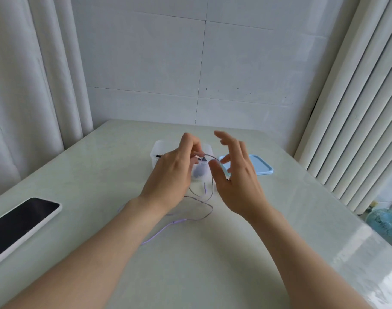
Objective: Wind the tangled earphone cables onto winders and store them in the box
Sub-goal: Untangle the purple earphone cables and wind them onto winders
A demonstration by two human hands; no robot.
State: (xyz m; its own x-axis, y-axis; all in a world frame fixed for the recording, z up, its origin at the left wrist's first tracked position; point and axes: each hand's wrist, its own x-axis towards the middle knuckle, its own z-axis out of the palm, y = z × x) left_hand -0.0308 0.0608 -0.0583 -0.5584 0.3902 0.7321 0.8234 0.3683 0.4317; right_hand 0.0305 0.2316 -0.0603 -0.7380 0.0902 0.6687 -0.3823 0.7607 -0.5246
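Note:
A lilac earphone cable lies in loose loops on the pale table and rises to my left hand. That hand pinches a small dark winder with the cable looped off it, just above a clear plastic box. A dark rounded item sits inside the box, and a black plug pokes over its left rim. My right hand hovers to the right of the winder with fingers spread, holding nothing; the cable arcs close to its thumb.
The box's light blue lid lies flat to the right of the box. A phone with a dark screen rests near the table's left edge. Curtains hang at left, a radiator at right, and a small fan stands beyond the right edge.

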